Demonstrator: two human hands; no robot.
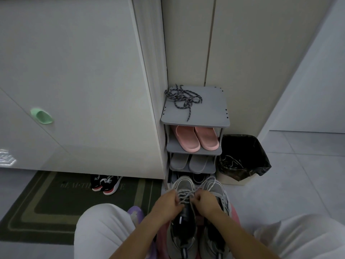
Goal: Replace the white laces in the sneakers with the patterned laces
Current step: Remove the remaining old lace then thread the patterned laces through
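Beyond the fingers stands a grey rack [220, 116] holding pink slippers [197, 138] above grey slippers [188, 162]. A black-lined bin [242, 157] sits right of it. Left of the fingers, black trainers [106, 184] rest on a green mat [52, 200].

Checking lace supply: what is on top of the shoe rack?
Only the tangled patterned laces lie on the rack top, toward its back left. How many laces cannot be counted.

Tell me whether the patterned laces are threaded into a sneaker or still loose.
Loose. The patterned laces lie in a tangled heap on the shoe rack's top shelf, apart from both sneakers.
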